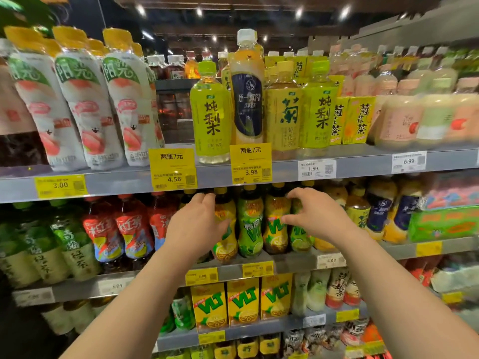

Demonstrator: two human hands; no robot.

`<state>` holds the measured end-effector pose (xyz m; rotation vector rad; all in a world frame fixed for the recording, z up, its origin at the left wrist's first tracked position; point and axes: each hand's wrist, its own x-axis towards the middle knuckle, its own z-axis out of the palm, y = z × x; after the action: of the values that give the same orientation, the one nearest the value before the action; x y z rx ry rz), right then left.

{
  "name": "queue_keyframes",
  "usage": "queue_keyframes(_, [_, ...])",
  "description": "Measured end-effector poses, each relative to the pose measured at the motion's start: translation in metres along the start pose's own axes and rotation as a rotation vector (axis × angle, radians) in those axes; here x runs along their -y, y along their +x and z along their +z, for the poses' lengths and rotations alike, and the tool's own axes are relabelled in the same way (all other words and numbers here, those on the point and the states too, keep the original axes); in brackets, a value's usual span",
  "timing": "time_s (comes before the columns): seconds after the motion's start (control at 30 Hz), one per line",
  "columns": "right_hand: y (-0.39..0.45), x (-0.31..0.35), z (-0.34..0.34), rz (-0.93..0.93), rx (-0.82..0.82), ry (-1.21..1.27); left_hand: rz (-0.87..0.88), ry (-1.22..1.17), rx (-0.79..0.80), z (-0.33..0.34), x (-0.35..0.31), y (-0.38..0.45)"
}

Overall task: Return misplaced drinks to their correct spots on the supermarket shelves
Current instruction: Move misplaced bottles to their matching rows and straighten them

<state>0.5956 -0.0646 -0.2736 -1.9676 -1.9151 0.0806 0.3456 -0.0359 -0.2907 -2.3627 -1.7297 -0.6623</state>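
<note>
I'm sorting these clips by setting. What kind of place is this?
A supermarket drinks aisle, most likely. Tiered metal shelves hold rows of bottled tea and drink cartons, and yellow price tags are clipped along the shelf edges.

tall bottle (247, 86) stands on the shelf (363, 164) above vlt bottles (250, 224).
</note>
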Motion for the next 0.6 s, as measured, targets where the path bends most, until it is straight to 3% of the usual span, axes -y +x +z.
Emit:
queue_keyframes(0.27, [0.018,0.005,-0.001,0.083,0.0,-0.033,-0.064,-0.013,0.05,0.009,-0.007,0.021])
queue_keyframes(0.6, [0.02,0.017,0.02,0.07,-0.097,-0.01,-0.096,0.063,-0.007,0.021,-0.009,0.02])
